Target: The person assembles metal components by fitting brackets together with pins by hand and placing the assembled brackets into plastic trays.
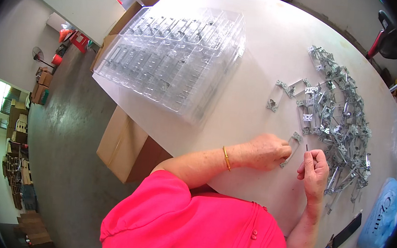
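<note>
- Two bare hands sit near each other but apart, low over the table (257, 58). The right hand (315, 171) has thumb and forefinger pinched on a thin dark pin (307, 147), its tip sticking up. If that pinch loosens, the pin could drop, and so slim a piece would be easy to lose.
- The left hand (268, 152) is curled beside a bracket (295, 137), fingertips at its near end; whether they grip it or only touch it, I cannot tell. The bracket lies on the table between the hands — a loose hold could let it skid or twist if pushed.
- A dark slab (347, 231) and a blue pack (380, 215) lie to the right of the right forearm (304, 230); a wide swing of that arm might knock either.
- A tangled pile (340, 119) of brackets spreads beyond and to the right of the right hand. Pulling one out could drag others along, since their frames overlap, and might bend one.
- Two more brackets (272, 104) lie at the pile's left edge; a careless reach could sweep them into it.
- Clear trays (212, 84) stand stacked at the far left, metal pieces (171, 26) showing in them. Their left corner is at the table's edge — a sideways bump could tip them toward the carton (125, 141) below.
</note>
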{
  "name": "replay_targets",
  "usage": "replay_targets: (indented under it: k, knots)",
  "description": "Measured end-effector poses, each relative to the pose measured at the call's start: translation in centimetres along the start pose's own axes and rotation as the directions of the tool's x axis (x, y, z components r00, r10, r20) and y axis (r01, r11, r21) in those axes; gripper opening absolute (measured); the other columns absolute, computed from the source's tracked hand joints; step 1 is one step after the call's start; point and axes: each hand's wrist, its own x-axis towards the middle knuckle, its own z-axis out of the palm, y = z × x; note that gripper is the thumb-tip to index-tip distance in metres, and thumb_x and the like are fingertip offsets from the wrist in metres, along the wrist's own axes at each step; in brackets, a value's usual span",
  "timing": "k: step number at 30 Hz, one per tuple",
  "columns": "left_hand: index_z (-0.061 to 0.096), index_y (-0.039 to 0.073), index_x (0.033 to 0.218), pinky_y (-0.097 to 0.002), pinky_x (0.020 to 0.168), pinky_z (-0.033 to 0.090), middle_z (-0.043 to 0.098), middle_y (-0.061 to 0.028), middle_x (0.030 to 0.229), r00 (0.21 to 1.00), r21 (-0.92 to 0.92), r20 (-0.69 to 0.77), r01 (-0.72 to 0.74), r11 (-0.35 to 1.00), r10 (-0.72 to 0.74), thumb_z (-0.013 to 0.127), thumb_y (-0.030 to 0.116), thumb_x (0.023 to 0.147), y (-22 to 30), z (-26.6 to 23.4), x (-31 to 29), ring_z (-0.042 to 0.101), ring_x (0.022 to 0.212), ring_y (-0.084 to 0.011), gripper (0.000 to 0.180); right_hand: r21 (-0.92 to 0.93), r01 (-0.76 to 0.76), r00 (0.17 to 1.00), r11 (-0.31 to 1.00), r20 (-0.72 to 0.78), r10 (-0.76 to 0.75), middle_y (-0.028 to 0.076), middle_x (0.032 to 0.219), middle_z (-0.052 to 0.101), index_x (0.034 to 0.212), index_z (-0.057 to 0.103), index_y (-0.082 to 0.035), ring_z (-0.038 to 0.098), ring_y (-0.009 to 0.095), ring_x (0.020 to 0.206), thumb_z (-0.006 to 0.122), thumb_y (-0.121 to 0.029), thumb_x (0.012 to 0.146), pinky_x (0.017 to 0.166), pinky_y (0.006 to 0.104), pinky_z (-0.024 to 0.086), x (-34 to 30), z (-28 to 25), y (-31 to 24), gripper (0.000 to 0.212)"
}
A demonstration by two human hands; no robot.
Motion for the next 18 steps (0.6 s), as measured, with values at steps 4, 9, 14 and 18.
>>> replay_targets:
  k: [4, 9, 14, 18]
  knots:
    - [0.056, 0.004, 0.084, -0.0467, 0.068, 0.049, 0.06, -0.0139, 0.079, 0.999, 0.032, -0.025, 0.045, 0.998, -0.044, 0.064, 0.01, 0.086, 0.4, 0.0, 0.1, 0.062, 0.075, -0.0367, 0.011, 0.035, 0.032, 0.999, 0.999, -0.034, -0.031, -0.001, 0.062, 0.056, 0.094, 0.055, -0.007, 0.049, 0.004, 0.05, 0.056, -0.021, 0.107, 0.046, 0.0207, 0.041, 0.2, 0.1, 0.4, 0.019]
    - [0.055, 0.004, 0.088, -0.0486, 0.065, 0.048, 0.062, -0.0147, 0.079, 1.0, 0.023, -0.003, 0.023, 0.999, -0.023, 0.062, 0.008, 0.087, 0.7, -0.4, 0.0, 0.063, 0.074, -0.0391, 0.009, 0.084, 0.075, 0.995, 0.994, -0.07, -0.069, -0.001, 0.062, 0.056, 0.094, 0.055, -0.007, 0.049, 0.005, 0.05, 0.057, -0.022, 0.107, 0.047, 0.0204, 0.041, 0.5, 0.0, 1.0, 0.02]
    - [0.055, 0.003, 0.089, -0.049, 0.064, 0.049, 0.063, -0.0159, 0.078, 0.997, -0.068, 0.032, 0.076, 0.995, -0.074, 0.062, 0.007, 0.088, 2.6, -1.5, 0.4, 0.063, 0.072, -0.0398, 0.008, 0.173, 0.167, 0.976, 0.971, -0.169, -0.138, -0.001, 0.064, 0.055, 0.096, 0.055, -0.007, 0.05, 0.005, 0.053, 0.056, -0.023, 0.107, 0.048, 0.0207, 0.042, 0.4, 0.1, 0.9, 0.019]
    - [0.057, 0.003, 0.091, -0.0467, 0.064, 0.051, 0.065, -0.016, 0.08, 0.996, -0.142, 0.04, 0.081, 0.987, -0.076, 0.062, 0.006, 0.09, 5.2, -3.6, 0.6, 0.064, 0.073, -0.0391, 0.006, 0.21, 0.224, 0.961, 0.952, -0.209, -0.18, -0.001, 0.065, 0.054, 0.097, 0.055, -0.007, 0.05, 0.006, 0.055, 0.056, -0.024, 0.107, 0.05, 0.0215, 0.043, 0.3, 0.1, 0.6, 0.019]
